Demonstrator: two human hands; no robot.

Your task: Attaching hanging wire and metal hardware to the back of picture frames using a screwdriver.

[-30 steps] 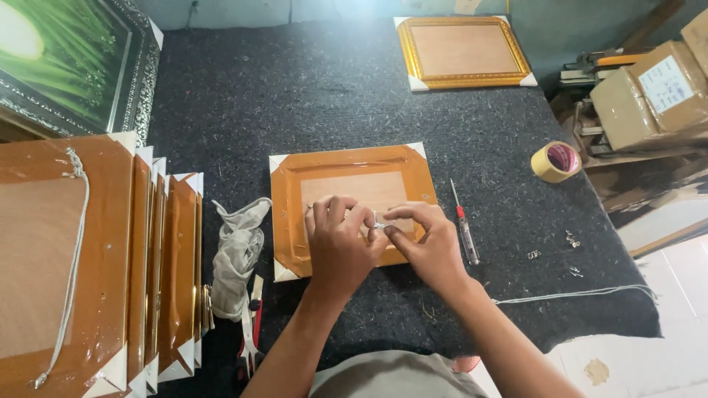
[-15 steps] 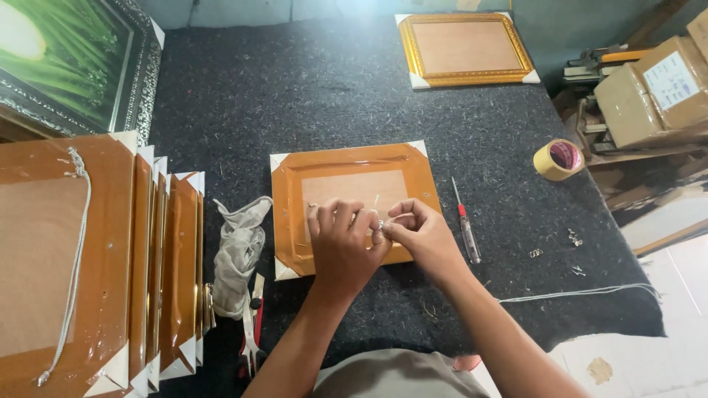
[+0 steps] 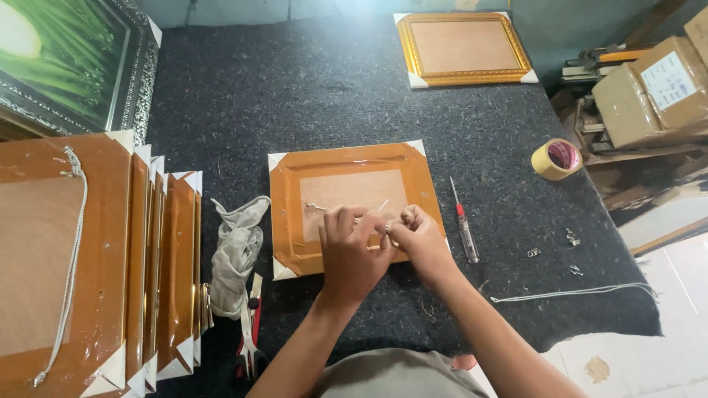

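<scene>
Frame (image 3: 354, 206) lies face-down near the tabletop's (image 3: 332, 88) front edge; left hand (image 3: 352, 254) presses its back, fingers together; right hand (image 3: 420, 239) pinches a small fitting; screwdriver (image 3: 464, 228) just right; tape roll (image 3: 556, 159) at right edge; second frame (image 3: 463, 46) at far edge.

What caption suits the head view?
Both hands, left hand and right hand, work thin cord at back of orange picture frame on dark felt table.

left hand (image 3: 352, 254) hiding frame's (image 3: 354, 166) lower edge, stacked frames (image 3: 88, 258) cut off left
</scene>
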